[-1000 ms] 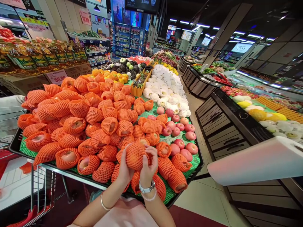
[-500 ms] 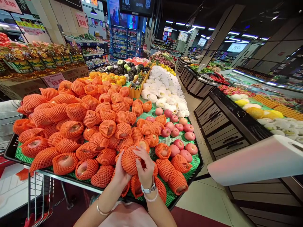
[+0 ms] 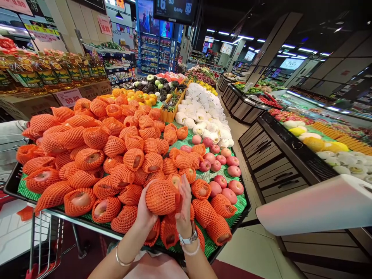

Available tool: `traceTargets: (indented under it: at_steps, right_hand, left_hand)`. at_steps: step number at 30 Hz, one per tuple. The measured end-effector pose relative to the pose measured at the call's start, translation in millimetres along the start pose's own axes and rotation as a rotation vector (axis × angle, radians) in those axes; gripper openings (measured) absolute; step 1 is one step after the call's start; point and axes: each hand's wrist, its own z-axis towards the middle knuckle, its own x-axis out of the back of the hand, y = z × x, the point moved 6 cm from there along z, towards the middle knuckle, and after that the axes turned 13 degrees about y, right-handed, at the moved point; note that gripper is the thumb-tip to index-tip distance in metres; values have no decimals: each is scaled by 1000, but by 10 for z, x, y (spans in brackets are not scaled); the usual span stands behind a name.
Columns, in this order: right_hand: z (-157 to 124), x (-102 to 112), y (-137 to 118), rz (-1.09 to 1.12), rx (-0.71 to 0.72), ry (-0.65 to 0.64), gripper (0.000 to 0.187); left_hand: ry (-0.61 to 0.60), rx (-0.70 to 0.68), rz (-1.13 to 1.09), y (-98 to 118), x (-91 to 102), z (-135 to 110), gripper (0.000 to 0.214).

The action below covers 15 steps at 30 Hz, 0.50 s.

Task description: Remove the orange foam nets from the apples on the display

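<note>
Left hand [image 3: 146, 214] gripping an orange-netted apple [image 3: 161, 197], cupped at its left side and underside, some fingers hidden by the fruit; right hand [image 3: 183, 211] unclosed, fingers extended upright beside the apple's right side, palm turned toward it; whether it touches the net cannot be told; held apple stands above the near edge of the black-rimmed display tray [image 3: 248, 206], right of that edge's middle; chief risk, as judged: a slip, since the left hand seems to bear most of the load and smooth fruit could slide inside loose foam; a drop here would probably strike the netted apples [image 3: 90, 159] heaped below, bruising fruit or setting some rolling over the near edge; second risk: the wristwatch [image 3: 188, 237] on the right wrist could snag foam mesh if that arm dips among the fruit; further out, bare red apples [image 3: 220, 180] lie along the right edge on green matting [image 3: 240, 201], with no net to cushion a knock; several netted apples near the front right corner lie close to the rim, so a sweeping right forearm might nudge one off; beyond that right edge, a white roll [image 3: 314, 205] juts in, well apart from both hands; a wide swing rightward could bump it.
</note>
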Motion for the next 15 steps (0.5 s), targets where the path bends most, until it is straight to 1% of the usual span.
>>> traceTargets:
  at_steps: [2, 3, 4, 5, 6, 7, 9, 11, 12, 14, 15]
  right_hand:
    - [33, -28, 41, -8, -64, -149, 96]
    - [38, -55, 63, -28, -98, -234, 100]
    - [38, -79, 87, -53, -131, -301, 100]
    - [38, -98, 115, -74, -167, -342, 97]
    - [40, -109, 148, -77, -209, -348, 92]
    - [43, -112, 187, -50, -266, -317, 89]
    - [43, -99, 289, 93, -420, -178, 84]
    - [24, -80, 417, 304, -634, -6, 74]
    - [18, -79, 478, 401, -749, 58, 68]
    - [80, -83, 559, 521, -933, 120, 55]
    - [178, -76, 581, 536, -972, 131, 52]
  left_hand:
    - [3, -27, 6, 5, -8, 0, 26]
    - [6, -24, 15, -4, -11, 1, 26]
    - [12, -14, 28, -17, -10, 2, 25]
    - [13, -2, 45, -26, -11, 1, 25]
    - [4, 13, 66, -30, -13, -4, 25]
    - [-16, 30, 83, -28, -18, -13, 26]
    - [-106, 70, 87, 5, -39, -52, 35]
    - [-252, 115, 59, 78, -67, -121, 49]
    - [-330, 132, 44, 131, -74, -160, 54]
    - [-483, 138, 38, 269, -71, -225, 57]
    - [-548, 116, 44, 356, -55, -240, 55]
